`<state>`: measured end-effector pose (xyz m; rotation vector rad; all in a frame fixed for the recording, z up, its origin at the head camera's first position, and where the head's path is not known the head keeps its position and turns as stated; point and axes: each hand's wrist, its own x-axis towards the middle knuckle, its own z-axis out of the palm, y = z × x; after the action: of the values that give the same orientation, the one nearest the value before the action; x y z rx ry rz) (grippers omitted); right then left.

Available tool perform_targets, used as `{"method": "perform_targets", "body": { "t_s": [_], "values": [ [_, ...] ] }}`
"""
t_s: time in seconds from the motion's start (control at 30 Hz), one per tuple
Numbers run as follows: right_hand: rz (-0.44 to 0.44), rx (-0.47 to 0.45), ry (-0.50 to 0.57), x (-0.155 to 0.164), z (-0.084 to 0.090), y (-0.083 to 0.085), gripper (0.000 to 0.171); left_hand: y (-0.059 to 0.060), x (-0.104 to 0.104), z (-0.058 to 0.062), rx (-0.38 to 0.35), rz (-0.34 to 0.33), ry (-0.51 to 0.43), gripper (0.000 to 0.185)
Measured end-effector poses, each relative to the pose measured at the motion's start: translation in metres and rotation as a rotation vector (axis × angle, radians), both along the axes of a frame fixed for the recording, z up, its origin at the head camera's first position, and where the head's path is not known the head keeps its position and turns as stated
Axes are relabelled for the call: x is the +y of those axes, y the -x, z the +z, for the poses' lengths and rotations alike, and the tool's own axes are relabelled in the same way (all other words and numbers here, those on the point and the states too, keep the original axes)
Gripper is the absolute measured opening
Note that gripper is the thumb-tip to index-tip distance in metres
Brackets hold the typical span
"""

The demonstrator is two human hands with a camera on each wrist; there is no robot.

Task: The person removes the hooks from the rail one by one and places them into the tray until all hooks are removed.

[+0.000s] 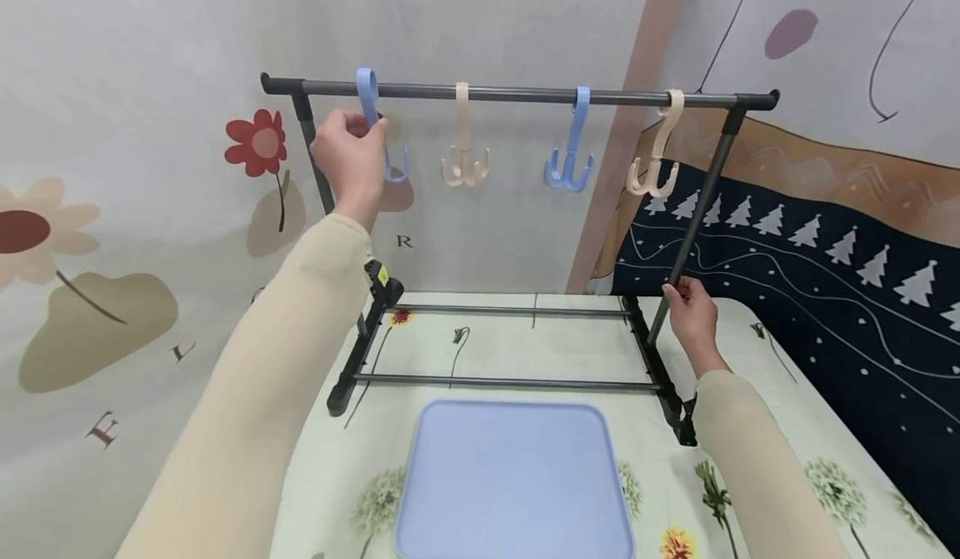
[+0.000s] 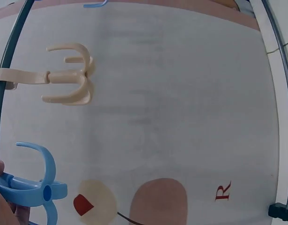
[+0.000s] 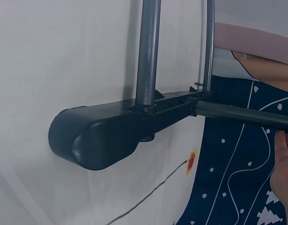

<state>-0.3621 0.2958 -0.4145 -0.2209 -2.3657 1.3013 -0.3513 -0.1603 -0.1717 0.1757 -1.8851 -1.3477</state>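
On the rack's top rail (image 1: 517, 92), four hooks hang; the left hand (image 1: 348, 155) pinches the leftmost blue hook (image 1: 369, 97), its grip curled around it. The right hand (image 1: 692, 313) clasps the rack's right post (image 1: 693, 217). The blue tray (image 1: 513, 480) on the worktop (image 1: 780, 426) lies bare, so unhooking looks barely begun.

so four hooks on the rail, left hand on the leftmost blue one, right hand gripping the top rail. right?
Not quite. The right hand holds the rack's right upright post low down, not the top rail; the head view shows it. The rest stands: four hooks hang on the rail, and the left hand grips the leftmost blue hook.
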Motion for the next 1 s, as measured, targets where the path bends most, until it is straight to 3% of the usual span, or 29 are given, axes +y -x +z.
{"method": "perform_targets", "body": {
  "t_s": [0.27, 0.73, 1.0],
  "values": [
    [-0.006, 0.007, -0.019, 0.000, -0.001, 0.001, 0.047, -0.011, -0.005, -0.025, 0.010, -0.068, 0.046, 0.030],
    [-0.003, -0.001, -0.019, -0.001, -0.001, -0.003, 0.046, -0.024, 0.004, -0.090, -0.059, -0.259, 0.332, 0.021],
    [0.001, -0.010, -0.023, 0.000, -0.001, -0.003, 0.047, -0.036, 0.017, -0.132, -0.146, -0.390, 0.351, 0.017]
  ]
}}
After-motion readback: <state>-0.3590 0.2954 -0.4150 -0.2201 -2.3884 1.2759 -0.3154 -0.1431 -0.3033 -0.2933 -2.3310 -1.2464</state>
